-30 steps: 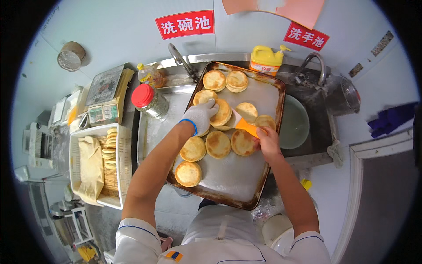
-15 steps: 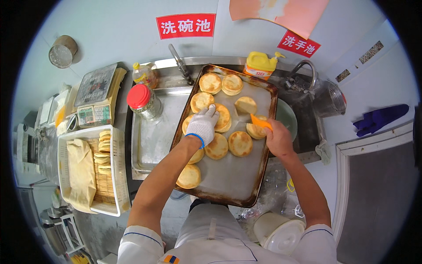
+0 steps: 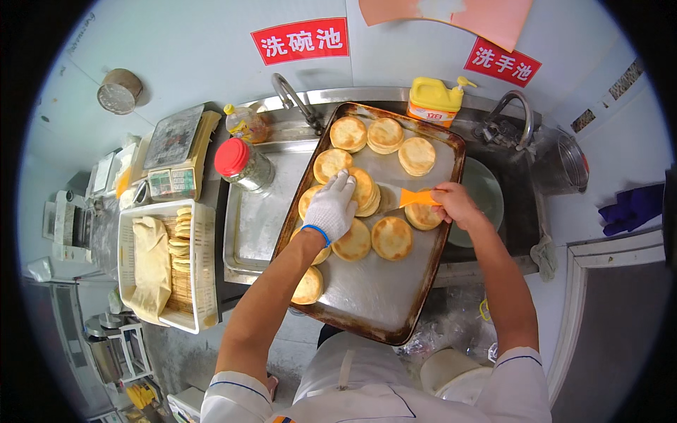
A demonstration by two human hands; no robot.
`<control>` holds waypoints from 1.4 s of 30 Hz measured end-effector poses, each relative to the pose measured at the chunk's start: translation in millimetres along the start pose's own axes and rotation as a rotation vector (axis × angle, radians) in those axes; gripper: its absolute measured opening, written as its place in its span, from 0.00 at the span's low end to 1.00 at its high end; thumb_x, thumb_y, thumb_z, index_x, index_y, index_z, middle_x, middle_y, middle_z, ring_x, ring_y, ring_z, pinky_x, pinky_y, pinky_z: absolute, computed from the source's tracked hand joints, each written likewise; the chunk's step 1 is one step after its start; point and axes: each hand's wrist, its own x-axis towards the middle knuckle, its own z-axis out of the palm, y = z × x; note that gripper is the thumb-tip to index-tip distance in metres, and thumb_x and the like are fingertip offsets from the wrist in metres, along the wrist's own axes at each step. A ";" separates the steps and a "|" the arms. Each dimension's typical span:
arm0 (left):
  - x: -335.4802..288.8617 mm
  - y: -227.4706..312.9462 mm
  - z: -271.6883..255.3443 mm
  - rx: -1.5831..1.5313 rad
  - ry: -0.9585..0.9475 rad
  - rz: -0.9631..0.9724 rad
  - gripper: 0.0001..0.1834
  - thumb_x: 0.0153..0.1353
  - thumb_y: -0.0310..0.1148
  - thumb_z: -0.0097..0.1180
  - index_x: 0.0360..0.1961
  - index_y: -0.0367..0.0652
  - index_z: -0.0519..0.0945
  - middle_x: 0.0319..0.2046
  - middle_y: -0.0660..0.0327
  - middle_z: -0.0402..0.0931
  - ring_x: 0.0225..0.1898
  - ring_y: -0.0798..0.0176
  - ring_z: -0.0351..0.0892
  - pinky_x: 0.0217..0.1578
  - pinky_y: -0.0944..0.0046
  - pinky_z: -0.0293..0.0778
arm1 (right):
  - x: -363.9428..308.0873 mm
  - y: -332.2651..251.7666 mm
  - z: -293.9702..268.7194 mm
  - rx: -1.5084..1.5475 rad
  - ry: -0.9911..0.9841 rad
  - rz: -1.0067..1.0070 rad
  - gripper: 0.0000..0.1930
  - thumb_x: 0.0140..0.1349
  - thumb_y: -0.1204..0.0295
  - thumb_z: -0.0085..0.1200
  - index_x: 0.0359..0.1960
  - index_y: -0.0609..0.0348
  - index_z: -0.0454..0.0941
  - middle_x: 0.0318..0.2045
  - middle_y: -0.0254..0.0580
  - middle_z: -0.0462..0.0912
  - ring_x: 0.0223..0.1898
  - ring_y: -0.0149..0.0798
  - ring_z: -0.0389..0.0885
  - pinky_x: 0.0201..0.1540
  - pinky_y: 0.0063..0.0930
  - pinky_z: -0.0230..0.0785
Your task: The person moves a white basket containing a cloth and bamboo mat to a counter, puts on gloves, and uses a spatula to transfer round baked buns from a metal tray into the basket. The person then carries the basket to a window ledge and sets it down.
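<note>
A large rust-edged baking tray [image 3: 367, 303] lies tilted across the sinks, holding several round, browned flatbreads [image 3: 392, 237]. My left hand [image 3: 331, 208] wears a white knit glove with a blue cuff. Its outstretched fingers rest on the breads at the tray's left, touching a stacked pair [image 3: 364, 190]. My right hand [image 3: 455, 204] grips the orange handle of a scraper [image 3: 416, 197]. The scraper's blade points left, its edge up against that pair. Another flatbread [image 3: 423, 215] sits partly hidden beneath the handle, and one more stack [image 3: 417, 156] stands farther back.
On the left, a white plastic basket [image 3: 204, 282] holds a cloth and more breads. A red-lidded jar [image 3: 243, 166], a scale [image 3: 173, 151] and a yellow pump bottle [image 3: 434, 102] stand around the sinks. Two taps [image 3: 293, 99] rise behind. A green basin [image 3: 486, 194] sits in the right sink.
The scraper has swung from the right-hand bread to point left at the pair by my gloved hand. A bread at the upper right now lies farther back. The whole view has shifted slightly.
</note>
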 end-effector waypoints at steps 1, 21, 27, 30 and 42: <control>-0.2 -2.0 0.6 -0.038 -0.007 -0.017 0.28 0.65 0.33 0.56 0.65 0.32 0.73 0.70 0.35 0.66 0.71 0.36 0.66 0.70 0.48 0.66 | 1.5 3.3 6.6 0.031 -0.008 0.015 0.13 0.72 0.68 0.52 0.49 0.66 0.77 0.24 0.36 0.77 0.18 0.27 0.70 0.19 0.25 0.58; -146.3 -40.4 -228.5 0.047 0.314 0.091 0.33 0.61 0.47 0.64 0.59 0.29 0.78 0.64 0.38 0.73 0.67 0.32 0.70 0.69 0.44 0.67 | -129.0 -2.2 239.2 0.639 -0.022 -0.226 0.14 0.77 0.65 0.52 0.56 0.61 0.77 0.34 0.40 0.84 0.24 0.27 0.77 0.19 0.19 0.63; -298.0 -156.0 -334.9 -0.051 -0.029 -0.052 0.36 0.58 0.49 0.70 0.57 0.30 0.79 0.60 0.38 0.76 0.62 0.36 0.75 0.64 0.49 0.72 | -190.2 3.5 461.1 0.789 -0.346 -0.007 0.12 0.75 0.62 0.55 0.44 0.58 0.78 0.24 0.41 0.82 0.17 0.30 0.75 0.17 0.25 0.65; -348.9 -219.0 -352.0 -0.028 -0.318 -0.192 0.30 0.58 0.52 0.66 0.51 0.37 0.82 0.50 0.45 0.81 0.53 0.39 0.80 0.54 0.48 0.76 | -217.4 12.0 547.7 0.785 -0.413 0.115 0.16 0.76 0.59 0.53 0.36 0.61 0.79 0.22 0.41 0.80 0.16 0.31 0.74 0.19 0.26 0.67; -332.4 -318.0 -299.2 -0.179 -0.767 -0.354 0.35 0.65 0.57 0.59 0.63 0.42 0.81 0.59 0.44 0.81 0.62 0.43 0.79 0.64 0.54 0.71 | -235.3 3.5 615.2 0.708 -0.174 0.350 0.18 0.75 0.55 0.52 0.39 0.59 0.78 0.27 0.39 0.82 0.20 0.31 0.78 0.22 0.28 0.71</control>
